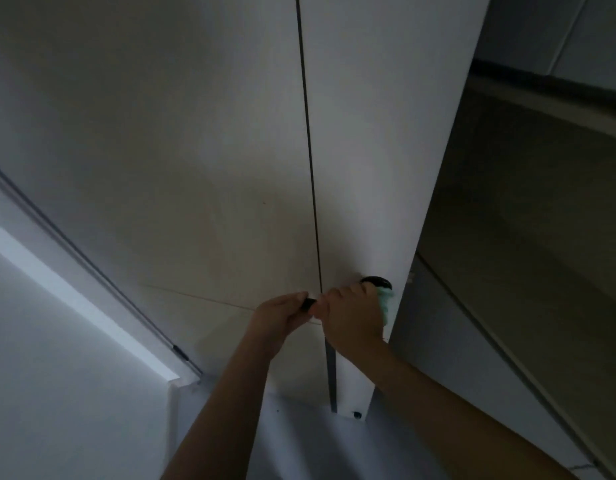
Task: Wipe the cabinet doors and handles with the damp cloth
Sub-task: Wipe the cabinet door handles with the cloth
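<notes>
Left hand (282,315) pinches the left door's black knob (308,303) to steady it; my right hand (351,315) grips the green cloth (386,303) against the right knob (377,280).

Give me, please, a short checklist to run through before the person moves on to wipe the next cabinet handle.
1. Cloth in hand: ok. The right hand grips the green cloth.
2. Cloth at the right handle: ok, it sits just below the dark knob; contact cannot be told.
3. Left handle held: ok. The left hand pinches it.
4. Doors shut: ok. The left door and right door meet at a thin, even gap.
5. Cloth damp: cannot tell in this dim view.
6. Handles already clean: cannot tell.
</notes>
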Available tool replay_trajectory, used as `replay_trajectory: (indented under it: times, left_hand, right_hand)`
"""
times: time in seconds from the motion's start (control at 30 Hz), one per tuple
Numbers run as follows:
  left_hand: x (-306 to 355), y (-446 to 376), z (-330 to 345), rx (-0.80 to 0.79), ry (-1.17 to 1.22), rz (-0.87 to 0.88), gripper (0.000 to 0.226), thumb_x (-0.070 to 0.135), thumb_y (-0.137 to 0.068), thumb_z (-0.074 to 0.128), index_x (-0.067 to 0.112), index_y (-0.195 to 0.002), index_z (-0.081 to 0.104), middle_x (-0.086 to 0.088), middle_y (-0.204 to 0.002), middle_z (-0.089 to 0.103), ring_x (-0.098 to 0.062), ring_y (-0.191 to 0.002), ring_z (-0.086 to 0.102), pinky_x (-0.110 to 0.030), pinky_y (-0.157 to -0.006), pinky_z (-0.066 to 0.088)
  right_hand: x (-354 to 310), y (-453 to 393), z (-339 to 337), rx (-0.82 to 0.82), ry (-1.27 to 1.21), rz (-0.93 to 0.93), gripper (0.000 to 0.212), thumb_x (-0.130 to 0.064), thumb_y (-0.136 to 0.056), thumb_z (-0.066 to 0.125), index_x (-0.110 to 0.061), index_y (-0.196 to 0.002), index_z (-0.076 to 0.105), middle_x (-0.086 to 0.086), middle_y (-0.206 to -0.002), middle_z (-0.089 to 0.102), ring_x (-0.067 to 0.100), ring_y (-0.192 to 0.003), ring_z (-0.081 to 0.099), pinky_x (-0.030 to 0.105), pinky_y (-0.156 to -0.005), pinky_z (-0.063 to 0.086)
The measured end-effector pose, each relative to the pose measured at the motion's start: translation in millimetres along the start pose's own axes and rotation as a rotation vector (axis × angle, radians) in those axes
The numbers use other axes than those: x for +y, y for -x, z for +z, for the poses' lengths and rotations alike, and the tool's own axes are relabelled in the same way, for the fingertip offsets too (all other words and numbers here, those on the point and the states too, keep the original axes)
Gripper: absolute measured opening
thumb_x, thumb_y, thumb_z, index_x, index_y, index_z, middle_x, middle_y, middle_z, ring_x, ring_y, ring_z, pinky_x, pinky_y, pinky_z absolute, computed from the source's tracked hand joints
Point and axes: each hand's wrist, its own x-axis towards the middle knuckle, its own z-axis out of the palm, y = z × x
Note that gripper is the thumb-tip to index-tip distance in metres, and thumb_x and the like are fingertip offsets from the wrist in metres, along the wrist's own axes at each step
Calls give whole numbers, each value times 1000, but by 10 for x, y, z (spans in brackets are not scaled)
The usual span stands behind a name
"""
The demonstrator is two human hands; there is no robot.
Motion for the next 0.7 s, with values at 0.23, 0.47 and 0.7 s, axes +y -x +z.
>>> replay_trajectory:
  times: [0.23,0.47,0.7]
  left_hand:
    - [76,-155,-121,-183,174,-169,17,6,-93,51,-7,-95,62,-23,-102,64,-27,-96,63,-35,-84,55]
    - [214,-320,-223,-317,109,-222,13,-2,-93,48,-4,-93,60,-23,-108,65,-31,-92,66,-42,-84,53]
    - [196,-340,-152,-342,-57,-251,16,-3,-93,51,-2,-107,57,-10,-95,62,-19,-89,61,-25,-73,55]
  right_hand:
    - [17,-42,-181,-198,179,11,47,-43,-100,17,-23,-82,56,-2,-76,61,22,-77,55,37,-76,36]
    - [-425,-282,-56,-216,152,231,35,-32,-93,45,-21,-65,62,-1,-62,63,22,-62,59,34,-69,34]
    - [5,34,-184,-135,308,244,47,-41,-96,25,-26,-71,62,-8,-70,62,19,-74,57,33,-79,30]
